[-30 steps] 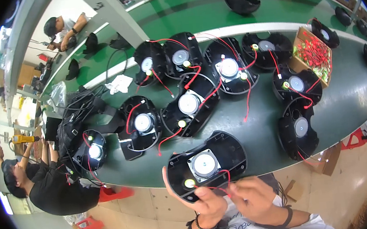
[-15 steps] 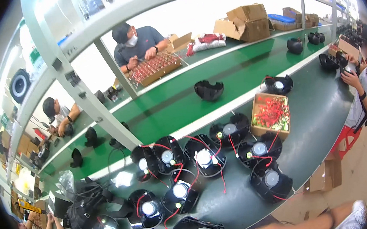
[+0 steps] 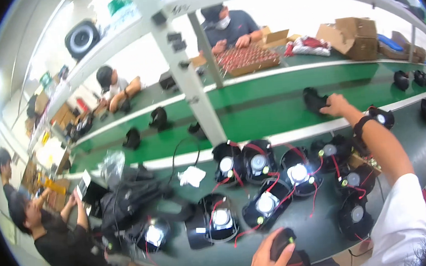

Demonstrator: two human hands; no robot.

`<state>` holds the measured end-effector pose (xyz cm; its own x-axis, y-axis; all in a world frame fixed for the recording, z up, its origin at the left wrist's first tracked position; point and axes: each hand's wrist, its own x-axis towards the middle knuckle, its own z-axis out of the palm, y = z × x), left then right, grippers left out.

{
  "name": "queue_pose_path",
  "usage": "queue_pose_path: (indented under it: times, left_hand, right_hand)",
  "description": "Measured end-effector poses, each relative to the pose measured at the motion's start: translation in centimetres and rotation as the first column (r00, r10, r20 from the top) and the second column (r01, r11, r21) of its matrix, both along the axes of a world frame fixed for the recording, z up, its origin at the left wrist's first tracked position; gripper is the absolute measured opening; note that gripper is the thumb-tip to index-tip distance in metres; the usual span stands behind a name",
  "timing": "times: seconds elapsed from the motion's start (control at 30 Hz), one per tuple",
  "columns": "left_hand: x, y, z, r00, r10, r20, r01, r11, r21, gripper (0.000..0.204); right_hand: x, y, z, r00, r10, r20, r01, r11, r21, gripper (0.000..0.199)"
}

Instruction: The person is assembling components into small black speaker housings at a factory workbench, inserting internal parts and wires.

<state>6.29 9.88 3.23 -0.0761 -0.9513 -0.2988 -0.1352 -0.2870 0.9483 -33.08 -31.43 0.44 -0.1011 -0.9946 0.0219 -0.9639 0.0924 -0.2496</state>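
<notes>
The right hand (image 3: 337,105) reached far across and closed loosely over a black moulded plastic housing (image 3: 316,99) on the green conveyor belt (image 3: 272,104). The left hand (image 3: 268,258) gripped another black housing (image 3: 286,251) at the near edge of the grey desk (image 3: 314,226), apparently wrapped around it. Open belt stretched left of the far housing.

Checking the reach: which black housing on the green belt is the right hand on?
The lone housing mid-belt, under the right hand. The other belt housings lie apart, far left and far right.
</notes>
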Motion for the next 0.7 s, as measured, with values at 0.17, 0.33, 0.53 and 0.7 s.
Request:
queue_pose_path:
  times: [0.17,0.33,0.53,0.7]
  left_hand:
    - [1.9,1.0,-2.2,0.992,-0.047,0.115,0.062,0.989,-0.135,0.064]
    - [3.6,-0.5,-2.2,0.991,-0.043,0.126,0.058,0.992,-0.114,0.056]
    - [4.1,-2.7,-2.7,0.971,-0.117,0.21,0.166,0.958,-0.232,0.058]
    - [3.2,-3.8,-1.3,0.967,-0.253,0.023,0.254,0.963,-0.092,0.048]
  right_hand:
    - [5.4,6.2,8.4,0.968,0.217,-0.128,-0.243,0.937,-0.25,0.039]
    - [7.2,24.5,16.5,0.939,0.325,0.115,-0.255,0.879,-0.403,0.032]
    - [13.5,40.7,13.0,0.82,0.328,0.47,-0.422,0.9,0.108,0.027]
    - [18.8,41.1,4.9,0.56,0.06,0.826,-0.055,0.998,-0.036,0.044]
